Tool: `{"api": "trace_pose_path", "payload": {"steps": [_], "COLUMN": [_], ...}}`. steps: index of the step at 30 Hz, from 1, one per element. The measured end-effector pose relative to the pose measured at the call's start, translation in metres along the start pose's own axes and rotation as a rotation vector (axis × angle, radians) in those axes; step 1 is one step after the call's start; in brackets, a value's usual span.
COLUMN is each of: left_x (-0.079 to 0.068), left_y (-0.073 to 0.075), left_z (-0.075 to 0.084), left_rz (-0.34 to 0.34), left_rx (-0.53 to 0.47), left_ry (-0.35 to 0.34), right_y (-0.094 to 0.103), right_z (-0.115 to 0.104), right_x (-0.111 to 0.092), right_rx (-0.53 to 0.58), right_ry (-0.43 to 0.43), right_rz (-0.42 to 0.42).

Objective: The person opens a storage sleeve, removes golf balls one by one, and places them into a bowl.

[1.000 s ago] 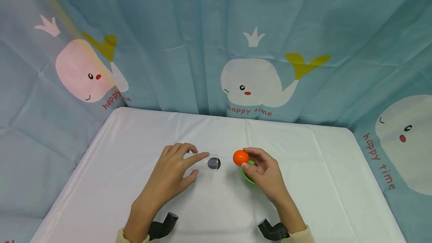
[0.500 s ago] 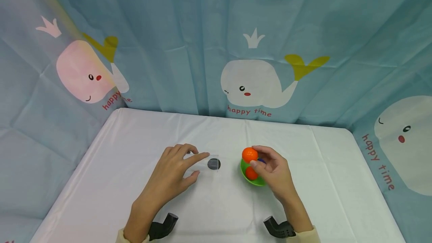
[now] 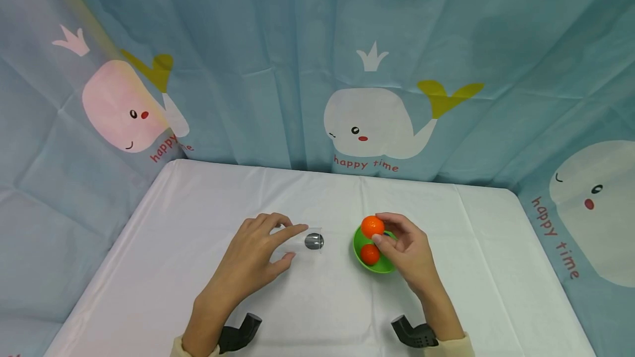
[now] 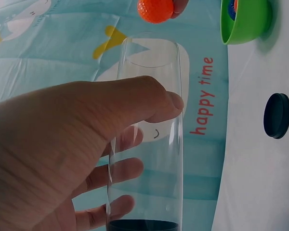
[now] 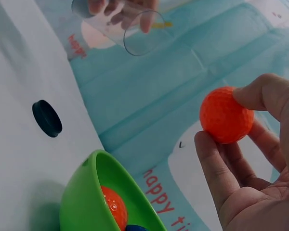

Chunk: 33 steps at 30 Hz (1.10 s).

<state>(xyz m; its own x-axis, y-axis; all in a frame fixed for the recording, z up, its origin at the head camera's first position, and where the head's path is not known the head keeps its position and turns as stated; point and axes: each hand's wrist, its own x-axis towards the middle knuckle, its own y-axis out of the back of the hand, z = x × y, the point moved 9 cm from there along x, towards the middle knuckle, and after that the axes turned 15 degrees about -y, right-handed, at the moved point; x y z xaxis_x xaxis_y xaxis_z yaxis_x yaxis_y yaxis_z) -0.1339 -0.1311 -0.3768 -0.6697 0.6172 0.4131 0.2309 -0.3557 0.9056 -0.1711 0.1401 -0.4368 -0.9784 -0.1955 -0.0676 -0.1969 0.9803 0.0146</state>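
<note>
My left hand grips a clear cylinder, held on its side over the table, its open end facing right and its dark base near the palm. My right hand pinches an orange golf ball between thumb and fingertips, above the green bowl. In that bowl lie a second orange ball and a blue ball, partly hidden. A black round lid rests on the table; from the head view it appears through the cylinder's clear wall.
The table wears a white cloth. A blue curtain with printed whales rises behind its far edge and along the sides. Black wrist cameras sit on both wrists.
My right hand has moved to the right with the orange golf ball, away from the cylinder's open end, so more of the bowl shows. My left hand stays nearly still.
</note>
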Motion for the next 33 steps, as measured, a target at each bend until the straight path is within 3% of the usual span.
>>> {"api": "trace_pose_path", "payload": {"steps": [9, 21, 33], "left_x": [0.0001, -0.0005, -0.0005], "left_y": [-0.0016, -0.0039, -0.002], "left_z": [-0.0008, -0.0016, -0.0006], "left_rz": [-0.008, -0.013, -0.026], "left_rx": [-0.013, -0.018, -0.025], "left_ry": [0.008, 0.008, 0.021], "right_y": [0.0036, 0.0041, 0.0062], "right_z": [0.0, -0.0028, 0.001], "right_x": [0.0, -0.0001, 0.0004], "right_rx": [-0.056, -0.151, -0.257], "right_ry": [-0.019, 0.096, 0.085], "right_rz": [0.024, 0.03, 0.083]}}
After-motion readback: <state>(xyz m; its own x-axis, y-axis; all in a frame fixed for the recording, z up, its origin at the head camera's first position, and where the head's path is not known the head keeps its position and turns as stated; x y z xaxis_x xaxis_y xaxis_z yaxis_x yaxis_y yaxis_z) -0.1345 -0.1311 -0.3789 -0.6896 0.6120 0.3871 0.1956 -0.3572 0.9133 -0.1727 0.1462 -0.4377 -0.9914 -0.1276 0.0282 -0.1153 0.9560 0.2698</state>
